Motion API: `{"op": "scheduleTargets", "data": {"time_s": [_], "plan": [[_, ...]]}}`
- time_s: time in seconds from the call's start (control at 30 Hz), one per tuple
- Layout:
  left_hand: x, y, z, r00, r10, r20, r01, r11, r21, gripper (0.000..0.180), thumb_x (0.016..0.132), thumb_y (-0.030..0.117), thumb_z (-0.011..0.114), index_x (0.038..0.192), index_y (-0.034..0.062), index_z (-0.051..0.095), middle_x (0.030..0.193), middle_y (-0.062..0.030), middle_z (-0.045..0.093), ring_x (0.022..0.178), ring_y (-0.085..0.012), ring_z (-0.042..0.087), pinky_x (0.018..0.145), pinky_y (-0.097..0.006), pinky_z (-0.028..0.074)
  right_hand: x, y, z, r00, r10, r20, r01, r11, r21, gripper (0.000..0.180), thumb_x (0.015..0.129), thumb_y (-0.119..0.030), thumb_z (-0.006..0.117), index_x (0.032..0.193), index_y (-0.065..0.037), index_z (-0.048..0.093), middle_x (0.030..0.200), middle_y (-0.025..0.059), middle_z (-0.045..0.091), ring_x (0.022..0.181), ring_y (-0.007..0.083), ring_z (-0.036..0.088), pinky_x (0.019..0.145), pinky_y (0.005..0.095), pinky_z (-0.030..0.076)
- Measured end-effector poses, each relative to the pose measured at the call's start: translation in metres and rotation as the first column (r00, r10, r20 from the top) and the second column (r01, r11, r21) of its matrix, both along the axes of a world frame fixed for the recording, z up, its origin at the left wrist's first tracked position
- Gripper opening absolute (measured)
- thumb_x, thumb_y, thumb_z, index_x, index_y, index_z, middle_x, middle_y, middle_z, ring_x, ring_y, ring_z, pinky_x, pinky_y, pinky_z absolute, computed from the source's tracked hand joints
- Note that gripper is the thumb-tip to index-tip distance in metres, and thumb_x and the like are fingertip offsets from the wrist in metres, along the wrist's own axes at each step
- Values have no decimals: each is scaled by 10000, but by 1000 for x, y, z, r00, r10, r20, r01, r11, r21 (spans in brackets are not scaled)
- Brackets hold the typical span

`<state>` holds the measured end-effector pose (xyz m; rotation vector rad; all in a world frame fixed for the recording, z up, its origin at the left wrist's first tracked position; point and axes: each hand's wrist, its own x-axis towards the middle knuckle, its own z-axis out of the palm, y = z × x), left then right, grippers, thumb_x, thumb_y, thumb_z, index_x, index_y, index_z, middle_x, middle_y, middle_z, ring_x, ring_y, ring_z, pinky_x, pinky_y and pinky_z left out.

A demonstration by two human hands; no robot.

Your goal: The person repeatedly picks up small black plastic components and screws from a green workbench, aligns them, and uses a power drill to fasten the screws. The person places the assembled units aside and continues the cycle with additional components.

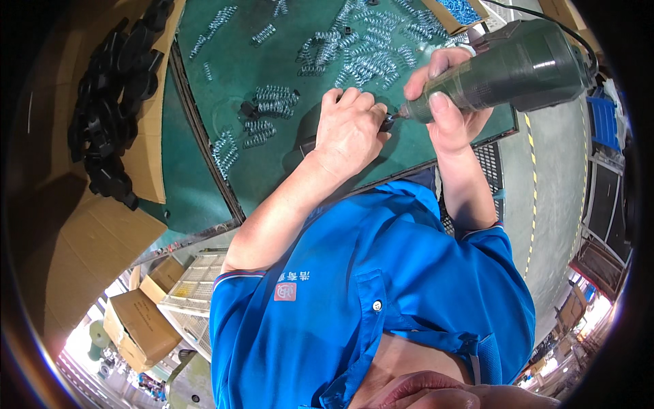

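My right hand (455, 112) is wrapped round a dark green electric screwdriver (507, 71), which lies nearly level with its tip pointing left. That tip meets a small black part (387, 123) at the fingertips of my left hand (351, 129). My left fingers are curled over the part and hide most of it, so its full shape cannot be made out. Beyond my hands, a loose pile of metal coil springs (368, 51) covers the green tabletop (272, 174). Nearer my left wrist lie more coil springs (276, 101), with a small black piece beside them.
At the left, an open cardboard box (167, 129) holds several black moulded parts (112, 109). A small box of blue pieces (463, 10) stands at the far right. The screwdriver's black cable (555, 22) runs over the back. Cardboard cartons (139, 327) sit below left.
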<state>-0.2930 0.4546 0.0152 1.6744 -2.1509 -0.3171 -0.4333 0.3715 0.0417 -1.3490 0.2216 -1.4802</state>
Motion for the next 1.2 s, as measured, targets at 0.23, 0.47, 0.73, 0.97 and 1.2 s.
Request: {"op": "scheduleTargets", "data": {"time_s": [0.23,0.47,0.73,0.97,1.2], "plan": [[1,0,-2,999,-1,-34,-1,999,-34,413,633,272,842,989,108,715,831,-12,560,927,-206,556,889,-394,385,-2,2,-1,1000,-15,-23,15,1000,-2,397,784,17,686,1123,61,485,1005,153,536,717,214,636,592,350,580],[0,0,-6,999,-1,-39,1,1000,-18,328,659,248,816,935,108,706,860,-16,580,958,-214,563,913,-429,383,-13,3,1,901,-94,-424,-31,960,-279,618,828,-162,719,1291,-8,340,983,135,513,715,230,625,611,356,548],[-1,1,-8,999,4,-41,-5,1000,-20,314,674,269,810,917,112,688,871,-16,588,971,-212,564,897,-435,385,-10,6,-3,899,-76,-432,-73,946,-317,730,874,-194,704,1405,-53,224,998,159,481,682,236,617,578,352,560],[-1,2,-11,999,15,-32,-17,999,-48,318,667,276,813,918,122,692,858,-10,584,953,-208,564,869,-429,385,-10,7,-6,838,-248,-486,-6,887,-462,603,869,-123,667,1330,25,308,970,156,532,702,218,625,654,325,547],[0,5,-9,1000,18,-4,-18,999,-45,329,665,288,811,926,128,692,857,-9,585,943,-208,569,867,-433,395,16,19,28,726,-410,-553,348,912,-218,805,776,-217,831,1376,69,376,1085,173,647,936,258,655,852,348,519]]}}
